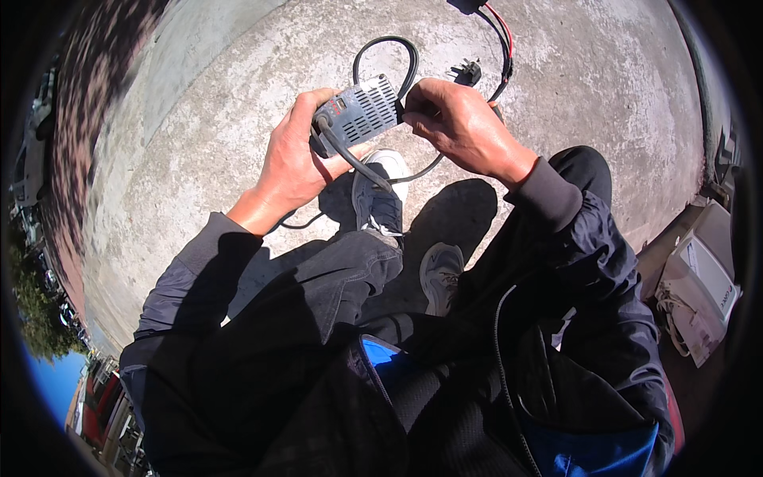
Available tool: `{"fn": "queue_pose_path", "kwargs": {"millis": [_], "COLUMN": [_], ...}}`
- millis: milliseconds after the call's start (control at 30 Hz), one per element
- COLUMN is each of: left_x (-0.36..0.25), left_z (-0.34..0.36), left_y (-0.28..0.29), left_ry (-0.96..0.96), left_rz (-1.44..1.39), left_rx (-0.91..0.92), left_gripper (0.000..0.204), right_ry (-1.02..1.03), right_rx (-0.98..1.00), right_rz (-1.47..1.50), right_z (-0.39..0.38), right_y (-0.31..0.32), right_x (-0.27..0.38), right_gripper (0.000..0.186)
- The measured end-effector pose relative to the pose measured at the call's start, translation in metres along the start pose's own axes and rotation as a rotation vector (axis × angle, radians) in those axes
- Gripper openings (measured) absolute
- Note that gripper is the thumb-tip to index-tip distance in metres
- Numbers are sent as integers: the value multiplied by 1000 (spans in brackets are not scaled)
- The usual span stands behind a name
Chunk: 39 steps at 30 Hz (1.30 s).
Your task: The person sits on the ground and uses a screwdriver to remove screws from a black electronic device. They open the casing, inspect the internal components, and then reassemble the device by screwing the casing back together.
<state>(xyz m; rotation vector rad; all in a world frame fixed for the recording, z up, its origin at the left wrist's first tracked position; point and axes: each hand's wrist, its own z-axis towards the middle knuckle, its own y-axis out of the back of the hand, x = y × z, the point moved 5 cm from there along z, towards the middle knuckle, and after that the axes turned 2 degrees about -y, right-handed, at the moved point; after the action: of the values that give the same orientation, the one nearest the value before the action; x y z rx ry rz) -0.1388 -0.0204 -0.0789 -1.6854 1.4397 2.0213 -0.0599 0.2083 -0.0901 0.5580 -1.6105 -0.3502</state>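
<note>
Vented box (364, 110) between both hands (292, 155) (469, 127)

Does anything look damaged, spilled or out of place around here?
The plug lies loose on the concrete, prongs exposed, which looks untidy. Nothing looks spilled, and the box in your left hand shows no obvious break.

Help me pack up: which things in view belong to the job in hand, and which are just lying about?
Likely in the job:
grey slotted box, left hand gripping it, right hand at its end
black cable from the box
perhaps the black plug and red-and-black leads beyond; connections unclear

Likely just lying about:
white boxy item at far right
</note>
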Motion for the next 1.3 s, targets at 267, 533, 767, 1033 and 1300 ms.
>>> {"fn": "queue_pose_path", "kwargs": {"millis": [267,533,767,1033,1300], "left_x": [0,1,0,1,1], "left_z": [0,0,0,0,3], "left_y": [1,2,2,1,2], "left_ry": [-5,-1,-30,-5,19], "left_rz": [21,19,40,40,9], "left_rx": [4,8,-3,3,0], "left_gripper": [75,75,75,76,76], "right_ry": [7,-25,-34,189,113], "right_rx": [16,77,72,24,9], "right_rz": [21,95,20,-22,-48], "right_z": [-1,0,1,4,2], "right_y": [0,0,-1,3,11], "right_x": [-2,-3,-1,16,3], "right_gripper": [18,17,18,16,27]}}
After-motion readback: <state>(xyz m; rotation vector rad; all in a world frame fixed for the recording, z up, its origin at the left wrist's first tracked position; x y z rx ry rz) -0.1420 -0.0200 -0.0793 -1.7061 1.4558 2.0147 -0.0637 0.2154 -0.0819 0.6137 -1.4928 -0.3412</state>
